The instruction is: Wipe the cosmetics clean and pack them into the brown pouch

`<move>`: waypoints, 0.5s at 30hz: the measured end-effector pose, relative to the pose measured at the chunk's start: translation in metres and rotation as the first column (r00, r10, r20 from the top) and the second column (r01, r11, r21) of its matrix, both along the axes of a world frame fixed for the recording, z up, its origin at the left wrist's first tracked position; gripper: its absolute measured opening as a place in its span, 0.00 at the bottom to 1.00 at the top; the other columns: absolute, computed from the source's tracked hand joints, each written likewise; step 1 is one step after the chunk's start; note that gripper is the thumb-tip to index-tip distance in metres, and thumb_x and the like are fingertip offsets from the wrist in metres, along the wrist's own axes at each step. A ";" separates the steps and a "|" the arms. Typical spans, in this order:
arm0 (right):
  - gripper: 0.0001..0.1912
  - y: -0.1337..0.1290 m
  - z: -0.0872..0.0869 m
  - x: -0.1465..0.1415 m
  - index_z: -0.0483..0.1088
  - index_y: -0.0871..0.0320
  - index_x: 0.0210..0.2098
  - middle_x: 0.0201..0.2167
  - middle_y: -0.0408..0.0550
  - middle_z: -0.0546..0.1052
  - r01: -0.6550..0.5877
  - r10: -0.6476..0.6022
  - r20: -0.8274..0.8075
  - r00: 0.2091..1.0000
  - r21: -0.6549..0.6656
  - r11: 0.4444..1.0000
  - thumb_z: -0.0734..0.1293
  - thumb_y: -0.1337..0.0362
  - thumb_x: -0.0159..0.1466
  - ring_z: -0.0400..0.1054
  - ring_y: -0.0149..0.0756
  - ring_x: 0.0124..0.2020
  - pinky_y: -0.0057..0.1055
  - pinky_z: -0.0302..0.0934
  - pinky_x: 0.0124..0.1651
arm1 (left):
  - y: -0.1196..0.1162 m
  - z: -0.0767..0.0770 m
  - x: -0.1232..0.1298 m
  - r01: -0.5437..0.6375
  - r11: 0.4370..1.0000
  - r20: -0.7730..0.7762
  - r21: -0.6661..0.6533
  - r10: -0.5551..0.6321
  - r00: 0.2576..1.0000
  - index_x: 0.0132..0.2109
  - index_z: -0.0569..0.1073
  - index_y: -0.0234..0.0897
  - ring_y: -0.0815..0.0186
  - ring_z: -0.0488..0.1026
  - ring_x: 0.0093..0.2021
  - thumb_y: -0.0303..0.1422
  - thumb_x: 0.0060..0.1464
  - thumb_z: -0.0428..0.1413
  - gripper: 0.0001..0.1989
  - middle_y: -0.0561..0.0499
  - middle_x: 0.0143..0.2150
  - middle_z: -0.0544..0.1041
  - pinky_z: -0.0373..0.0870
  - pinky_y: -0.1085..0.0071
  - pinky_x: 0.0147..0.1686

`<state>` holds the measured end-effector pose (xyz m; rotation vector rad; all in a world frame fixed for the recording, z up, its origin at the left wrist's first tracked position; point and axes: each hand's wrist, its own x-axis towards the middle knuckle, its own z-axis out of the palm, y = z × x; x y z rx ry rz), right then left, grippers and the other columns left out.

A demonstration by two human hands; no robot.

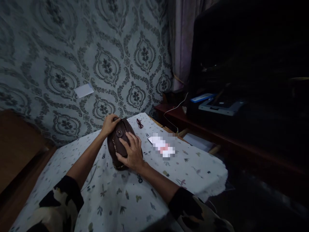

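Note:
A dark brown handbag [120,145] with a gold-coloured chain and a round tab closure stands on the patterned tablecloth [120,199]. At its far upper left edge, my left hand [109,125] grips the bag, thumb over the top, the other fingers partly hidden. My right hand [132,151] lies against the near right face of the bag with its fingers spread. Part of the chain shows beneath and between the hands. Whatever is inside the bag cannot be seen.
Right of the bag lies a lit phone [160,145], its screen blurred out. Folded eyeglasses [139,123] rest near the far edge. A white cable [170,111] runs by a dark red shelf [169,111] holding flat boxes. Patterned wallpaper [106,64] rises behind.

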<state>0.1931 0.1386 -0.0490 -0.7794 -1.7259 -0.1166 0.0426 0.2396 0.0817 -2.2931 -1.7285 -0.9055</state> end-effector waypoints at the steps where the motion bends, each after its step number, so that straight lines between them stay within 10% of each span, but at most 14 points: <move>1: 0.28 0.000 0.000 0.000 0.68 0.57 0.58 0.63 0.61 0.64 0.003 -0.003 0.000 1.000 0.003 1.000 0.68 0.52 0.61 0.55 0.51 0.66 0.54 0.46 0.67 | -0.002 -0.001 0.000 0.017 1.000 0.014 0.002 -0.017 1.000 0.33 0.77 0.37 0.62 0.71 0.36 0.36 0.57 0.54 0.10 0.50 0.33 0.77 0.66 0.67 0.41; 15: 0.29 0.003 0.003 0.004 0.67 0.54 0.59 0.64 0.58 0.64 0.009 -0.008 0.037 0.999 -0.025 1.000 0.69 0.52 0.61 0.56 0.51 0.64 0.51 0.49 0.66 | -0.039 -0.017 -0.011 0.239 0.971 0.148 0.028 -0.241 0.959 0.37 0.77 0.39 0.58 0.73 0.48 0.37 0.57 0.55 0.08 0.47 0.41 0.80 0.66 0.62 0.55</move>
